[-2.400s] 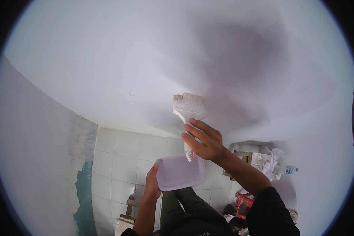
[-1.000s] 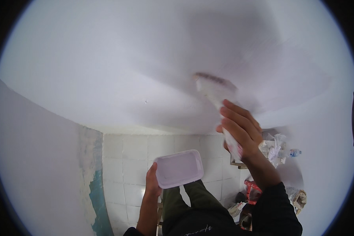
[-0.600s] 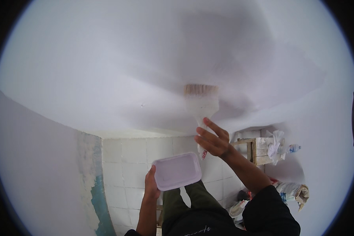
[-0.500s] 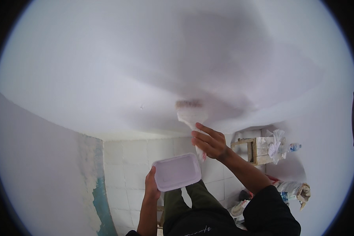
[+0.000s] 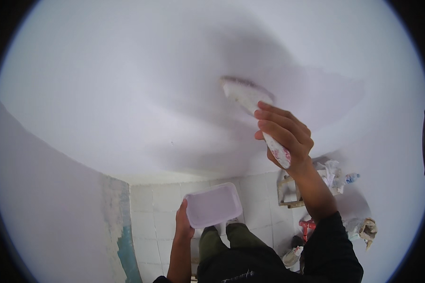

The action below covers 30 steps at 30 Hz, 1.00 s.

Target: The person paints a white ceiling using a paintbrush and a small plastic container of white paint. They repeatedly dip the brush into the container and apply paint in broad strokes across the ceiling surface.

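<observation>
My right hand [image 5: 288,134] is closed round the handle of a wide paintbrush [image 5: 245,96], whose white handle has red smears at its end. The bristles press against the white wall [image 5: 127,94], at the edge of a pale lilac patch. Lower down, my left hand [image 5: 183,220] grips the left side of a shallow rectangular tray [image 5: 213,223], thumb over its rim. Pale lilac paint lies in the tray, which is held above the floor in front of my legs.
To the right stands a wooden stool [image 5: 295,204] with a white plastic bag [image 5: 331,172] and a plastic bottle [image 5: 352,178]. Nearer are a red object [image 5: 308,226] and a crumpled open sack [image 5: 367,229]. The left wall has peeling turquoise paint [image 5: 127,252]. White tiles [image 5: 165,207] cover the floor.
My right hand has moved up and to the right, carrying the paintbrush higher on the wall and tilting it. My left hand and the tray have barely moved.
</observation>
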Tool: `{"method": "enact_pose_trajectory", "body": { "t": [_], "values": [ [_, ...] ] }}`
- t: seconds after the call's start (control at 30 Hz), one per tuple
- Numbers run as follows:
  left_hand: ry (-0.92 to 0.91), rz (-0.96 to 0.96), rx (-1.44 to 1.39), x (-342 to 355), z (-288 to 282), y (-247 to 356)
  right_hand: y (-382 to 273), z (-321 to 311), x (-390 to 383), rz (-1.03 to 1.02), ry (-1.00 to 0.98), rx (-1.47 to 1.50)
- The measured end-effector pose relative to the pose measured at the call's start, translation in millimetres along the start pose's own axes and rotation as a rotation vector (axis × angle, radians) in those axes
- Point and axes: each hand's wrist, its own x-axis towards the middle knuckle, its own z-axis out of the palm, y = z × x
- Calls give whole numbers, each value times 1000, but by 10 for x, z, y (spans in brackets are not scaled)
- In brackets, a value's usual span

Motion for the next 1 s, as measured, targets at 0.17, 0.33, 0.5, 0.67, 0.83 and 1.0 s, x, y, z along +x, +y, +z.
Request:
{"method": "enact_pose_trajectory", "body": {
  "t": [0.17, 0.33, 0.5, 0.67, 0.83, 1.0],
  "values": [
    [-34, 19, -17, -94, 270, 230, 108, -71, -25, -140, 97, -119],
    [-39, 18, -57, -224, 513, 349, -212, -62, -383, 460, -96, 220],
    [-9, 30, -72, -295, 574, 314, -718, -343, -345, 607, -581, 471],
    [-56, 7, -88, -261, 558, 292, -910, -196, -327, 596, -725, 712],
    [-56, 19, -101, -283, 595, 318, -922, -110, -241, 603, -858, 583],
    [-42, 21, -122, -287, 589, 312, -877, -125, 64, 351, -1069, 331]
  ]
}}
